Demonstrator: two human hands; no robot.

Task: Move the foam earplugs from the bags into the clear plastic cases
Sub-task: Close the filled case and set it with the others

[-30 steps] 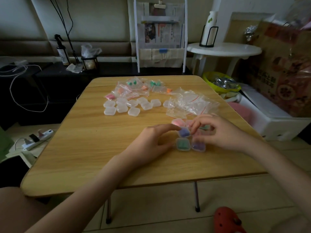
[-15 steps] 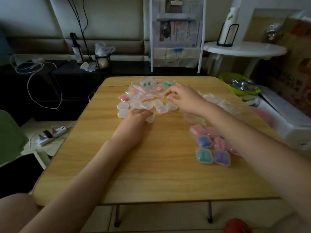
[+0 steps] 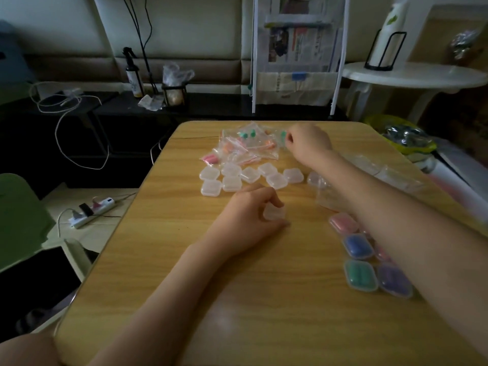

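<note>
My left hand [image 3: 250,210] holds one empty clear case [image 3: 274,213] at the table's middle, fingers curled round it. Far across the table my right hand [image 3: 307,142] pinches a small bag with green earplugs [image 3: 282,136] at the edge of the bag pile [image 3: 245,146]. Several empty clear cases [image 3: 245,177] lie in a cluster in front of that pile. Filled cases sit at the right: pink [image 3: 343,223], blue [image 3: 357,245], green [image 3: 360,274] and purple [image 3: 394,280], partly under my right forearm.
Emptied clear bags [image 3: 369,167] lie at the table's right side. The wooden table [image 3: 237,299] ends close to a green chair [image 3: 18,220] and a power strip [image 3: 91,211] on the floor at left. A white round side table [image 3: 412,76] stands at the back right.
My left hand picked up an empty case and drew it back toward the middle. My right hand reached farther to the bag pile and pinched a green-earplug bag.
</note>
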